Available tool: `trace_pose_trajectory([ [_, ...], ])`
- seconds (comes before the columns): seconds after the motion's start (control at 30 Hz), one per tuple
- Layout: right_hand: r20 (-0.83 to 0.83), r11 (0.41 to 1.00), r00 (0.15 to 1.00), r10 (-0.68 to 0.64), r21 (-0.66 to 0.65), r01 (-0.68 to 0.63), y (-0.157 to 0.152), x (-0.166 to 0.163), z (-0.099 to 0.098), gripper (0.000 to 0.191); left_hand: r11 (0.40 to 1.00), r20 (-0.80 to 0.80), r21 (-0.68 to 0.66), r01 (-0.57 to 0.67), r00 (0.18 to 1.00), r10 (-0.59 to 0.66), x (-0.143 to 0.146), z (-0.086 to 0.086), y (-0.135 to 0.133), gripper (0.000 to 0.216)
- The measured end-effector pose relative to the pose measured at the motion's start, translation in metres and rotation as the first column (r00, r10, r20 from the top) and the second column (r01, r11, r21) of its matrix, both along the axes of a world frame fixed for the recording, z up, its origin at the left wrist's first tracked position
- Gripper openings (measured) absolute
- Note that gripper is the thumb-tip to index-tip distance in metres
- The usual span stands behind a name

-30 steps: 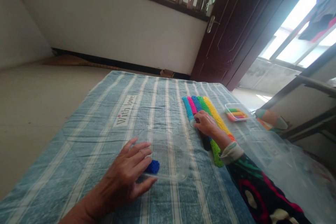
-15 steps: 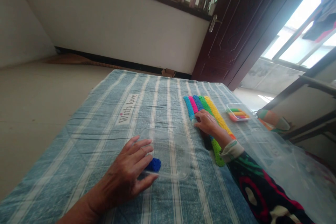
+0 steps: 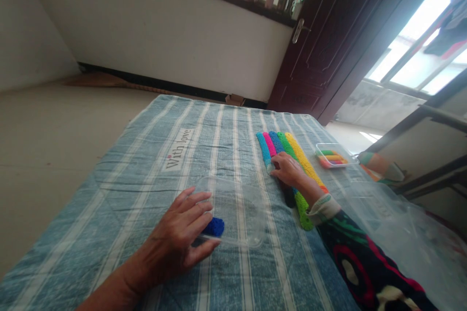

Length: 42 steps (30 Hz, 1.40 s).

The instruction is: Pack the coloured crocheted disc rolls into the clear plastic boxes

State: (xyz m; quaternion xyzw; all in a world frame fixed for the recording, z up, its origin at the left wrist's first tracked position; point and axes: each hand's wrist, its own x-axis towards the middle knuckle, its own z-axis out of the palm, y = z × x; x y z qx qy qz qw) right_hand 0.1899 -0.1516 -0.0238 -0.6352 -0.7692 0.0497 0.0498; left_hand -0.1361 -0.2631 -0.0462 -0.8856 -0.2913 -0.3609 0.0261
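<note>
Strips lie side by side toward the table's right edge under the right hand — whether its bent fingers pinch one I cannot tell — while the left hand, open and flat, seems to steady the tray holding a blue lump.

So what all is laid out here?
cloth: one, blue-and-white striped, covering the surface
clear tray: one, transparent, near centre
lump: one, dark blue, inside the clear tray
strips: about five, light blue to yellow, side by side, right of centre
small tray: one, clear, holds coloured sticks, far right
plastic bag: one, clear, right edge
door: one, dark brown, behind
left hand: fingers spread on clear tray
right hand: resting on strips
</note>
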Motion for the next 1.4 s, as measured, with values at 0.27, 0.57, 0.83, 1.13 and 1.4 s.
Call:
trace_pose_trajectory([
  [0.27, 0.011, 1.000, 1.000, 0.000, 0.005, 0.000, 0.001, 0.001, 0.001, 0.011, 1.000, 0.005, 0.001, -0.003, 1.000, 0.003, 0.001, 0.001, 0.000, 0.015],
  [0.57, 0.029, 0.999, 0.999, 0.043, 0.004, -0.043, 0.003, -0.001, 0.007, 0.021, 1.000, 0.009, -0.012, -0.005, 1.000, 0.005, 0.001, 0.002, -0.001, 0.015],
  [0.83, 0.042, 0.998, 0.997, 0.057, 0.001, -0.057, 0.010, -0.001, 0.008, 0.033, 1.000, 0.003, -0.007, -0.013, 1.000, 0.013, 0.000, 0.001, -0.001, 0.015],
  [1.13, 0.047, 0.998, 0.997, 0.063, -0.004, -0.063, 0.009, -0.001, 0.009, 0.028, 1.000, -0.002, -0.021, -0.006, 1.000, 0.006, 0.000, 0.001, -0.001, 0.015],
  [1.4, 0.055, 0.998, 0.997, 0.059, -0.013, -0.059, 0.008, -0.001, 0.009, 0.024, 1.000, 0.009, -0.015, 0.002, 1.000, -0.002, 0.000, 0.000, 0.000, 0.016],
])
